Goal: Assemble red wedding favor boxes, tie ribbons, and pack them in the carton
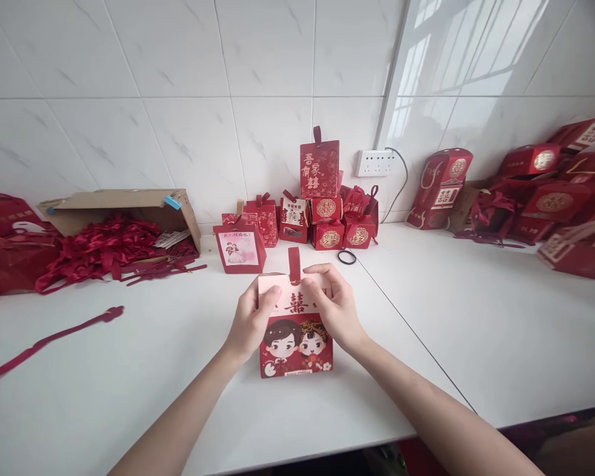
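Observation:
Upright on the white table stands a red and pale pink gift box [297,344] with two cartoon figures on its front. A dark red ribbon loop [294,264] sticks up from its top. My left hand [254,311] grips the upper left edge, thumb on the front and fingers behind. On the upper right, my right hand [334,304] holds the box with its thumb near the base of the ribbon; its index finger reaches over the top edge. The fingers behind the box are hidden.
Behind stand several finished red boxes [320,168], some stacked. At left, a cardboard box [123,198] holds a heap of red ribbons [114,248]. A loose ribbon [54,340] lies in front. A black ring [347,256] and more red boxes [550,198] are to the right.

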`<action>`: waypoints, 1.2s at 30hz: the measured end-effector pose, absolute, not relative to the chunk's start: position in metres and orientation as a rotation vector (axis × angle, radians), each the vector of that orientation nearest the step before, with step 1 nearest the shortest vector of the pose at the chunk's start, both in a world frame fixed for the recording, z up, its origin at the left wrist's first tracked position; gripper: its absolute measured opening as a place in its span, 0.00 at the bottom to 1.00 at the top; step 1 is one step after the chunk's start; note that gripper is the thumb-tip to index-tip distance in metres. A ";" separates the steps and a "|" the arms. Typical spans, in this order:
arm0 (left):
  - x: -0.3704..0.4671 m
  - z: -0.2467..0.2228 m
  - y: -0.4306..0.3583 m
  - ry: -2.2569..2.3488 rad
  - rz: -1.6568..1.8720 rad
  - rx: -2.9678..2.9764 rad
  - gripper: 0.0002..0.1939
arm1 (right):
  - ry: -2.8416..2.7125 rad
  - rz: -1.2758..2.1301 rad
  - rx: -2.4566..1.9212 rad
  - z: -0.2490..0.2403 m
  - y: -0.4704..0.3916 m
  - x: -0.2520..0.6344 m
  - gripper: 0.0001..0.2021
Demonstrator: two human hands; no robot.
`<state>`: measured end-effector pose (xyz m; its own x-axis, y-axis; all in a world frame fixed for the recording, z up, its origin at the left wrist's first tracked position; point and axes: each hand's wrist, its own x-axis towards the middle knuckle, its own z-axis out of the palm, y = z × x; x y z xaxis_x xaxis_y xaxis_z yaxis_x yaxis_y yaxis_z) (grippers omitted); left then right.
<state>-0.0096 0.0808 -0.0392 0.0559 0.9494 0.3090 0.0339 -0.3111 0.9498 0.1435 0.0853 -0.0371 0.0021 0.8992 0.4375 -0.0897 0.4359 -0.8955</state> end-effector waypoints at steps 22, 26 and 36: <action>-0.013 -0.061 0.093 1.107 1.737 1.995 0.38 | -1.073 1.239 -0.545 -0.040 0.121 0.164 0.17; -0.010 -0.055 0.091 1.042 1.684 1.707 0.38 | -1.121 1.401 -0.541 -0.045 0.113 0.155 0.18; -0.014 -0.056 0.103 0.956 1.293 1.257 0.31 | -0.972 1.859 -0.906 -0.037 0.110 0.158 0.25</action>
